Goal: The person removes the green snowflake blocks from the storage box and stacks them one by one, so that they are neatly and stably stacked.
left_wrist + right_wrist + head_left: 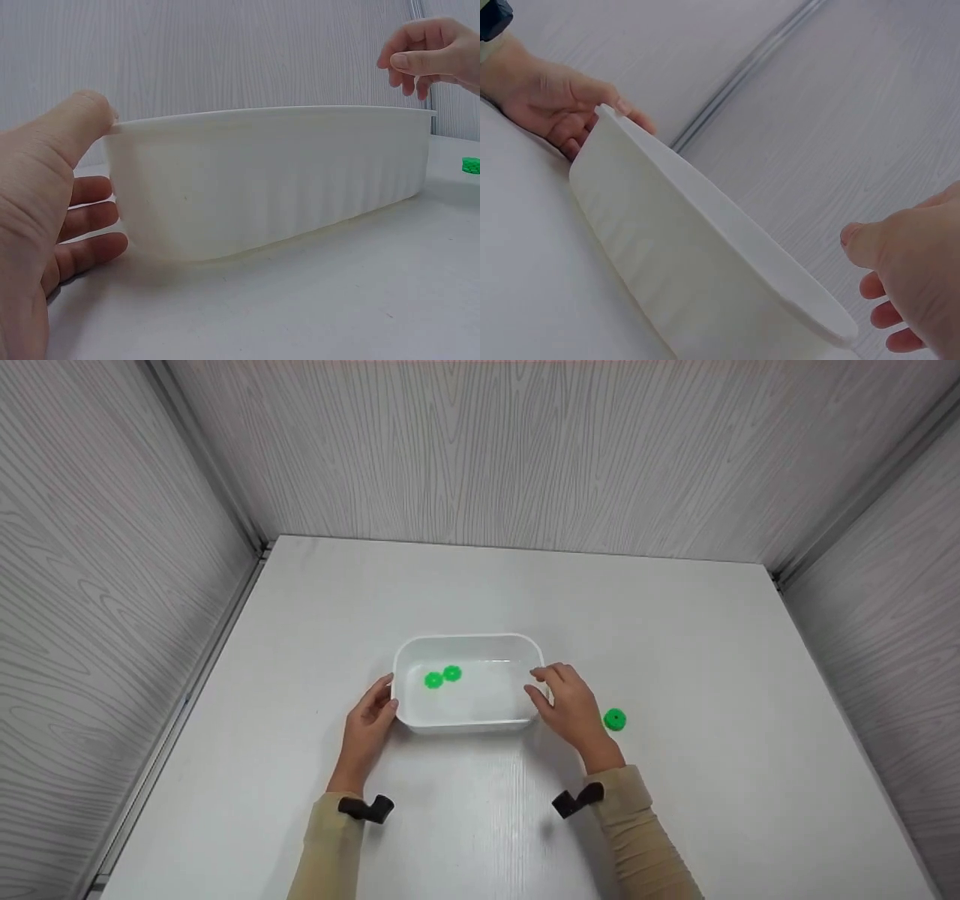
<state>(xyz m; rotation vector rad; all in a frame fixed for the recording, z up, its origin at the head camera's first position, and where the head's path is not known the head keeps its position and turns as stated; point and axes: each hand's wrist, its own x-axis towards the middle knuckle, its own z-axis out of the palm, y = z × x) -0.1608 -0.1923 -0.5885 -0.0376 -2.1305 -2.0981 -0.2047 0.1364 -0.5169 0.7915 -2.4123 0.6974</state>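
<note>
A white rectangular tub (471,724) stands on the table. Two small green scalloped discs, a left one (434,680) and a right one (451,673), lie inside it, side by side. At the tub's left end my left hand (369,718) rests against the outside, with the thumb (88,120) at the rim and the other fingers beside the wall. Over the right rim hovers my right hand (568,706), fingers apart and nothing between them. Just right of that hand, a green piece (615,719) with a dark centre hole sits on the table; it looks thicker than the others.
The white table (465,825) is bounded by grey wood-grain panels at the back (480,457), left and right. A metal rail (180,712) follows the left edge. Black wrist mounts (366,808) are strapped over tan sleeves (649,832).
</note>
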